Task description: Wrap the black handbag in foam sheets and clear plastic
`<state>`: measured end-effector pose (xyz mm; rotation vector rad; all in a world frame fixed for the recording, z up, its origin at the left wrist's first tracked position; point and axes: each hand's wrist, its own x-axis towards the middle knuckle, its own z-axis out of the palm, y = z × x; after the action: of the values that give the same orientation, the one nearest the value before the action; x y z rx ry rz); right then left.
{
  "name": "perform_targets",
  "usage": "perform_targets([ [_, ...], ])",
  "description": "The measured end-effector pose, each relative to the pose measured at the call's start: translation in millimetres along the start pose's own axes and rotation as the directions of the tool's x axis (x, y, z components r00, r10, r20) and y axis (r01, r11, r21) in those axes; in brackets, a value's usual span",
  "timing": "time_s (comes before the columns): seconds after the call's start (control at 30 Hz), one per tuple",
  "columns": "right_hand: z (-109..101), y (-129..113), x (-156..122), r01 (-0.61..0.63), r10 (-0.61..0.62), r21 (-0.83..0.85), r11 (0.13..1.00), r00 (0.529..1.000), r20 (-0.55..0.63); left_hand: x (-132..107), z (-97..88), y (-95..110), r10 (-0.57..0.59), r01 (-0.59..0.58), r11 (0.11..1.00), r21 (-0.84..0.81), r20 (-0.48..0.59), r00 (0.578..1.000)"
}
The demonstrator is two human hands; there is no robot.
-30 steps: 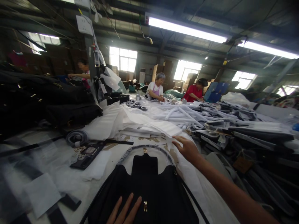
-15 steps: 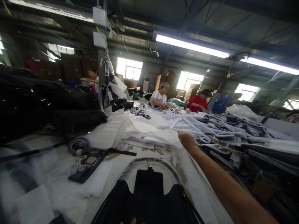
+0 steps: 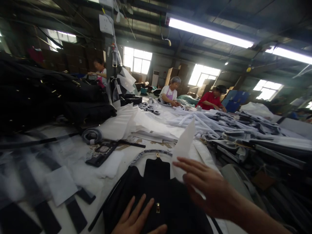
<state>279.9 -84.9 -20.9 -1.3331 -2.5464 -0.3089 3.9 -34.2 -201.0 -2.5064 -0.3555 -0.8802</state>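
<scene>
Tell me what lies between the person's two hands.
In the head view, the black bag, with its gold clasp, shows between the left hand and right hand.

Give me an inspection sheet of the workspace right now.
Surface: pale table, largely covered.
Things in hand: black bag, flap folded outward; raised white sheet.
Clutter: black pile at left; grey roll; heaped white sheets; wrapped dark pieces at right.
Hands: left hand spread on the bag; right hand holding the white sheet.
Cables: cord hanging near ceiling lamp.
Surroundings: person in red and person in purple apron beyond the table; another person further left.
</scene>
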Motion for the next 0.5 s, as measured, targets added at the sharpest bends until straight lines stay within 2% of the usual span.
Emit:
perform_targets([
  [0.1, 12, -41, -14, 0.125, -0.141, 0.113, 0.986, 0.979, 0.149, 4, -13.0, 1, -0.012, 0.015, 0.998, -0.068, 0.046, 0.999],
  [0.2, 15, -54, -20, 0.119, -0.199, 0.312, 0.943, 0.950, 0.239, 2, -12.3, 8, -0.059, 0.075, 0.984, -0.162, 0.102, 0.993],
  [0.3, 10, -54, -23, -0.010, -0.156, 0.484, 0.875, 0.940, 0.302, -4, -5.6, 14, -0.101, 0.126, 0.966, -0.224, 0.119, 0.988],
  [0.4, 7, -52, -23, -0.209, -0.014, 0.571, 0.794, 0.932, 0.362, -8, -0.7, 16, -0.085, 0.112, 0.967, -0.227, 0.127, 0.988],
  [0.43, 8, -52, -21, -0.291, 0.051, 0.572, 0.766, 0.916, 0.398, -9, -0.3, 17, -0.085, 0.115, 0.965, -0.234, 0.133, 0.987],
  [0.5, 13, -55, -14, -0.465, 0.193, 0.506, 0.727, 0.845, 0.499, -8, -1.1, 17, -0.089, 0.125, 0.952, -0.280, 0.137, 0.987],
])
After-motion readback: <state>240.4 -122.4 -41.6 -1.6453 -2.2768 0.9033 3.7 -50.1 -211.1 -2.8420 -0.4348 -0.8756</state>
